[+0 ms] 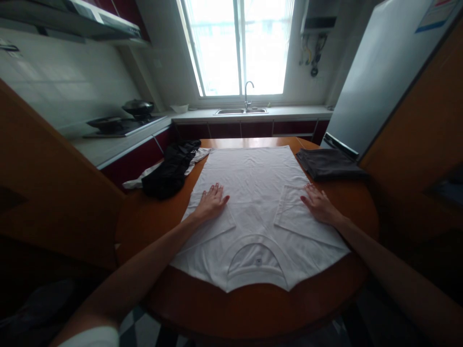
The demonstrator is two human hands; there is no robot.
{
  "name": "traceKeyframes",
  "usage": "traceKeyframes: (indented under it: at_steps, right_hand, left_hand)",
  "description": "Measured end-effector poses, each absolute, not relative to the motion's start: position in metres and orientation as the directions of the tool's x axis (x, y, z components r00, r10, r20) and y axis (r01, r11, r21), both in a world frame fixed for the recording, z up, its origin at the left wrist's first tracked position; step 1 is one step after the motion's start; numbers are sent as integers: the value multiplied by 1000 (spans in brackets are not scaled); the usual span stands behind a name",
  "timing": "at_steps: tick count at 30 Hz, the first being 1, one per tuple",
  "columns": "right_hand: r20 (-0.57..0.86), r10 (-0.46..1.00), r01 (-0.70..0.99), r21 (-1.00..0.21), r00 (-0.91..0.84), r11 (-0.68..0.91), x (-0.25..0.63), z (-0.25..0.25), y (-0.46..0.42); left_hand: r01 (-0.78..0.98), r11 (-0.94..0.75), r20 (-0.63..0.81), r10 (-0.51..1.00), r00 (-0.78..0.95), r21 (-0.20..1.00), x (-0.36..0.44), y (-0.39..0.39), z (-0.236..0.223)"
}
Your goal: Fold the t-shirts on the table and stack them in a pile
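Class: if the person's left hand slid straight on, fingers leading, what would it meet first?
The left hand rests on the flat white fabric T-shirt; ahead, the way looks free to the far edge of the rounded orange-brown wooden table, though depth beyond is unclear.

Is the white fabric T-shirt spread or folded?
Partly folded: the white fabric T-shirt lies flat, both sleeves turned inward over it.

There is room to pass between the white shirt (256, 173) and the worktop (260, 313)'s near edge; black clothing (170, 171) blocks the far-left edge, folded dark cloth (329, 165) the far-right.
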State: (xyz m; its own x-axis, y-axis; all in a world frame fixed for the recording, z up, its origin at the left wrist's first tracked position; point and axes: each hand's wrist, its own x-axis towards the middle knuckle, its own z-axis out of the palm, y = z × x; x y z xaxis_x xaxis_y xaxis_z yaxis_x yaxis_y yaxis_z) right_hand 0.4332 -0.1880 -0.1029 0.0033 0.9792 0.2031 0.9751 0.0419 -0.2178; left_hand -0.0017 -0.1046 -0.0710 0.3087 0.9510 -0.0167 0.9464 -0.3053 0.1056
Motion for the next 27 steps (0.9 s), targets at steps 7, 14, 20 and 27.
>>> traceKeyframes:
  at_steps: [7, 14, 20, 27]
  right_hand:
    - [269, 963, 965, -244, -29, 97, 430, -102, -189]
    - [490, 866, 885, -353, -100, 302, 434, -82, -194]
    - [570, 751, 719, -362, -334, 594, 421, -46, -243]
    - [412, 645, 635, -182, -644, 751, 401, -29, -315]
  left_hand:
    - [941, -319, -33, 945, 324, 109, -2, -106, -70]
    - [779, -546, -5, 818, 575, 308, -17, -112, -22]
    - [411, -680, -7, 513, 858, 606, -34, -169, 23]
    - [474, -564, -185, 493, 850, 677, -63, -238, 12]
